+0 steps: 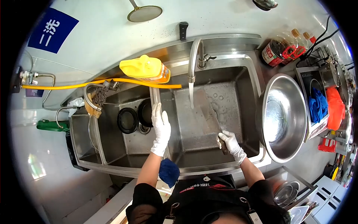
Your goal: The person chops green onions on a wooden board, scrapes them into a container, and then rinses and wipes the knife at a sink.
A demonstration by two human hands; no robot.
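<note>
My right hand (231, 145), in a white glove, is closed round the dark handle of a cleaver (209, 117). The wide metal blade slants up and left over the right sink basin (186, 140), beside the water running from the tap (196, 59). Also gloved, my left hand (161, 128) lies over the divider between the basins, fingers stretched out and holding nothing. Two black round dishes (127, 120) sit in the middle basin, left of that hand. A dark blue cloth (169, 173) hangs at the sink's front edge, below my left wrist.
A large steel bowl (285, 151) stands right of the sink. Behind the divider is a yellow jug (143, 69), with a yellow hose (74, 85) running in front of it. Sauce bottles (274, 52) stand at the back right. A strainer (144, 14) hangs on the wall.
</note>
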